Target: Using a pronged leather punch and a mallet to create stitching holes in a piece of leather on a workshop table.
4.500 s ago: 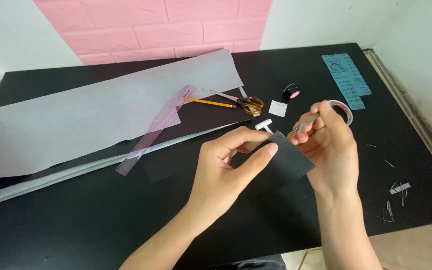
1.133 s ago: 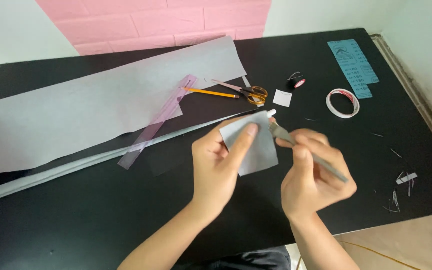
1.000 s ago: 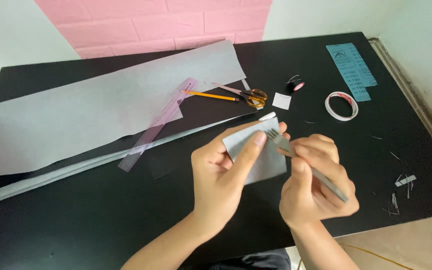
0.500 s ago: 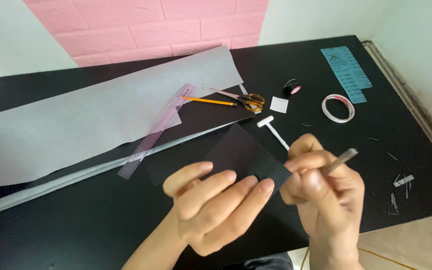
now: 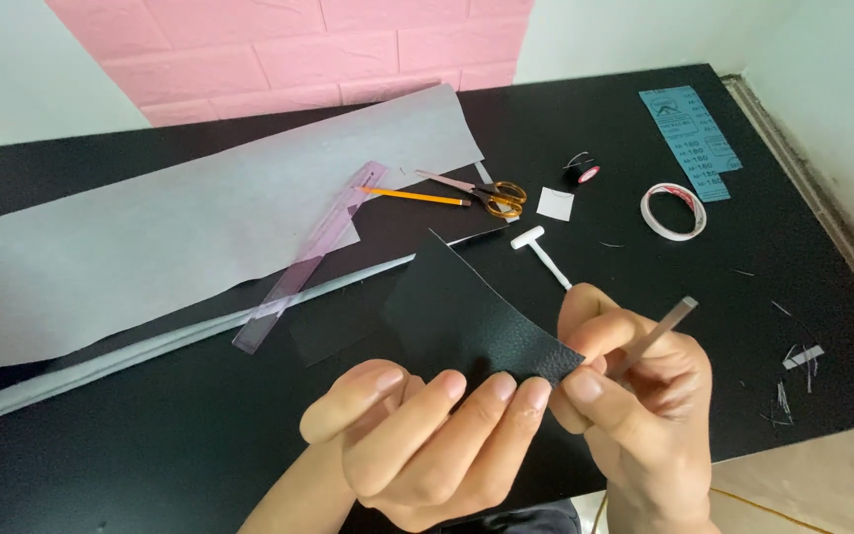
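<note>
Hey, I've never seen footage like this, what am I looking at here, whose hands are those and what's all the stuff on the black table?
This single picture comes from a camera worn on a person's head, looking down at their own two bare hands; there is no machine. The left hand and the right hand hold a piece of black leather-like sheet between them. The right hand also grips a thin grey metal tool. On the black table lie a long sheet of grey paper, a clear pinkish ruler, a yellow pencil, scissors, a small white T-shaped tool, a roll of tape, a small spool of thread, a small white square and blue sandpaper sheets.
</note>
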